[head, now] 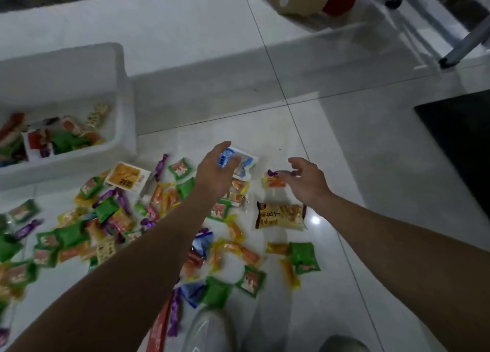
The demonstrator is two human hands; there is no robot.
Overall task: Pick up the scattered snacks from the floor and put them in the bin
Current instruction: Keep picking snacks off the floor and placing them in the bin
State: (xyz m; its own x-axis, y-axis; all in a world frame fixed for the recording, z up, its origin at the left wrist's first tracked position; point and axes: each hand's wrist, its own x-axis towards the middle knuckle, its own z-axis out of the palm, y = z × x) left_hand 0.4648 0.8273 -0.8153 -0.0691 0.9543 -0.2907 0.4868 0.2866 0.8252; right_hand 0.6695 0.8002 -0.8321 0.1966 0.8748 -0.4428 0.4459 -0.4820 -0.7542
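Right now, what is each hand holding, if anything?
Left hand: grips a blue-and-white packet.
Right hand: pinches a purple candy.

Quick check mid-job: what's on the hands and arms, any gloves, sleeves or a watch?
Nothing worn shows. The left hand and right hand are gloveless. The left forearm and right forearm are bare to the frame's edge, with no sleeve, watch or ring in view.
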